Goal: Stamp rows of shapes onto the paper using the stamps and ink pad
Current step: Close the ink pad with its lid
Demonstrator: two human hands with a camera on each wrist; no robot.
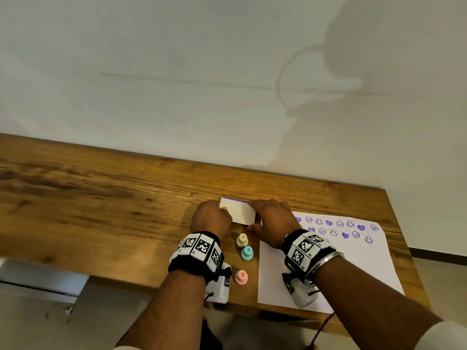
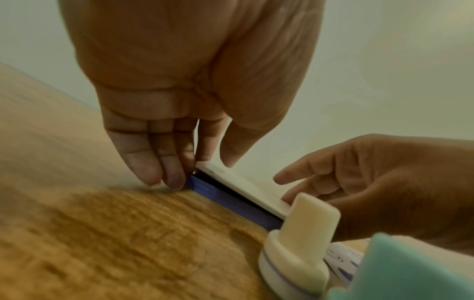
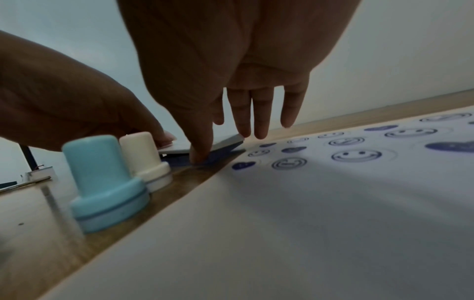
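Straddling the ink pad point(image 1: 238, 210), the left grip point(image 1: 211, 218) pinches its left end and the right grip point(image 1: 271, 221) its right end, thumb on the purple base point(image 2: 231, 201). The pad's long axis runs grip to grip, white lid point(image 2: 246, 187) ajar, just beside the paper point(image 1: 328, 274) on the tabletop point(image 1: 101, 198).

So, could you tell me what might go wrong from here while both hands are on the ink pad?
1. The right hand covers the nearest purple prints on the white paper sheet and might smudge them.
2. The cream plastic stamp stands close beside the white-lidded blue ink pad; either hand could topple it.
3. The left hand grips the pad's blue base with its fingertips, so ink may transfer.
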